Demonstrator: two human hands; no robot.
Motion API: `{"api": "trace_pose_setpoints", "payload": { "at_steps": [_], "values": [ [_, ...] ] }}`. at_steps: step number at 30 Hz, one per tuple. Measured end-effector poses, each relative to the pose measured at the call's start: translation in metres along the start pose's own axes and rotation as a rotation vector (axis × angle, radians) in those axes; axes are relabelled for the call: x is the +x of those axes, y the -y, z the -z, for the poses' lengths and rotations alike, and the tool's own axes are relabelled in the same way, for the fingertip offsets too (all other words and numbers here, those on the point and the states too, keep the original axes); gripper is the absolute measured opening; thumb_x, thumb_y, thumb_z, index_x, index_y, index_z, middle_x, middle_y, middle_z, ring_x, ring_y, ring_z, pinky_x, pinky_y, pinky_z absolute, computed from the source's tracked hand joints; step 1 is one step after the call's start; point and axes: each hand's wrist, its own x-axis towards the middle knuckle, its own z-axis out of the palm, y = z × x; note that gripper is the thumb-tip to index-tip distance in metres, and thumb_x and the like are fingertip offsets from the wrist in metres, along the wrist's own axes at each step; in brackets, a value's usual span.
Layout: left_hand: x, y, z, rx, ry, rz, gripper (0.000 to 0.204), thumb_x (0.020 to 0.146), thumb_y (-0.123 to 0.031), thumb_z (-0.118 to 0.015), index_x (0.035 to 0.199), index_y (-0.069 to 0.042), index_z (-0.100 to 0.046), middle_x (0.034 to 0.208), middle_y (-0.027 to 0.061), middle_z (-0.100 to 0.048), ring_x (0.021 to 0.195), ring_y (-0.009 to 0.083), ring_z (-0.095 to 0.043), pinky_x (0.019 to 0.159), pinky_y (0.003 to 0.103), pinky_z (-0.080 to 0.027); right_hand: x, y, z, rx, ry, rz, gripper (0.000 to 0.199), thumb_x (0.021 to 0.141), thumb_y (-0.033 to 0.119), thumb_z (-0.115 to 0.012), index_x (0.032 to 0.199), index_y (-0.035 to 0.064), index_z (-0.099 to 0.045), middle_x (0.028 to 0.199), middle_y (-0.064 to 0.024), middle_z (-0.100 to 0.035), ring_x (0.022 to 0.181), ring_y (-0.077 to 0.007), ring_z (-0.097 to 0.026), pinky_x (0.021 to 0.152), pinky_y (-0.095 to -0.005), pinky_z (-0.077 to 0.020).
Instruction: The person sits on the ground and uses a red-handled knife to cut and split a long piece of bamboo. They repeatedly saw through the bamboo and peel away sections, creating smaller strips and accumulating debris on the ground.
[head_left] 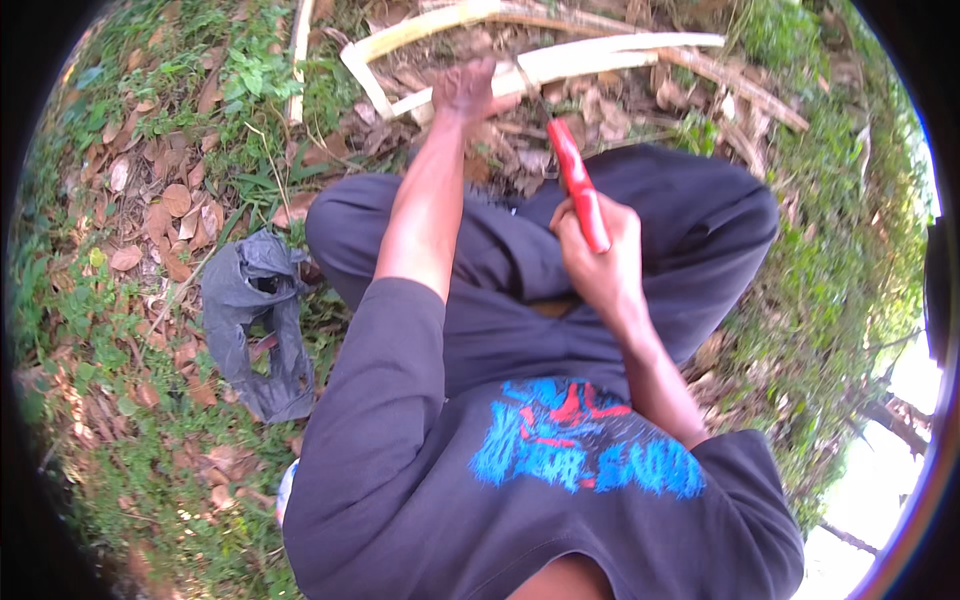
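I sit cross-legged on the ground. My left hand (466,92) reaches forward and grips a pale, peeled wooden strip (590,60), its thumb pointing right along it. My right hand (603,255) is wrapped round the red handle of a bladed tool (577,180) above my lap. The thin, dark blade runs forward and seems to meet the strip just right of my left hand. It is too blurred to tell the blade's exact shape, or whether it cuts into the wood.
More pale strips (425,30) lie bent beyond my hands, with another strip (299,60) at the far left. A rougher brown stick (740,85) lies far right. Beside my left knee sits a crumpled dark plastic bag (258,325). Dry leaves (175,200) and low green plants cover the ground.
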Motion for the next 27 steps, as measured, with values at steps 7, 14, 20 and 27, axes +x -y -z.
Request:
{"api": "trace_pose_setpoints", "payload": {
  "at_steps": [7,14,20,27],
  "values": [
    [0.005,0.003,-0.009,-0.072,-0.059,-0.03,0.073,0.065,-0.073,-0.077,0.106,-0.014,-0.067,0.09,0.0067,-0.076,0.076,0.0247,-0.075,0.06,0.044,-0.054,0.051,0.003,-0.014,-0.233,0.03,0.076,0.019,0.081,0.013,-0.06,0.077,-0.005,-0.059,0.067,-0.0297,-0.059,0.07,-0.0476,-0.063,0.065,-0.0499,-0.0538],
    [0.001,-0.002,-0.003,-0.131,-0.095,-0.02,0.066,0.067,-0.07,-0.077,0.098,-0.013,-0.065,0.093,0.0073,-0.076,0.078,0.0277,-0.074,0.063,0.046,-0.049,0.028,0.004,0.001,-0.087,-0.01,0.127,0.015,0.082,0.008,-0.06,0.075,-0.004,-0.056,0.065,-0.0276,-0.055,0.067,-0.0469,-0.06,0.059,-0.0451,-0.0485],
    [-0.001,0.003,-0.005,-0.128,-0.175,-0.088,0.06,0.063,-0.059,-0.084,0.092,-0.01,-0.064,0.091,0.0116,-0.074,0.08,0.0319,-0.074,0.064,0.044,-0.052,0.022,0.006,0.008,-0.044,0.02,0.102,0.013,0.081,0.007,-0.059,0.076,-0.0041,-0.055,0.065,-0.0273,-0.056,0.069,-0.0476,-0.059,0.06,-0.0455,-0.0483],
    [0.003,-0.002,-0.003,-0.229,-0.101,-0.012,0.058,0.067,-0.058,-0.081,0.09,-0.008,-0.063,0.09,0.0134,-0.074,0.078,0.0338,-0.073,0.069,0.047,-0.056,0.058,-0.006,-0.009,-0.047,-0.019,0.088,0.015,0.082,0.008,-0.059,0.075,-0.0049,-0.055,0.067,-0.0285,-0.056,0.07,-0.0473,-0.06,0.059,-0.0462,-0.0484]
  ]
}}
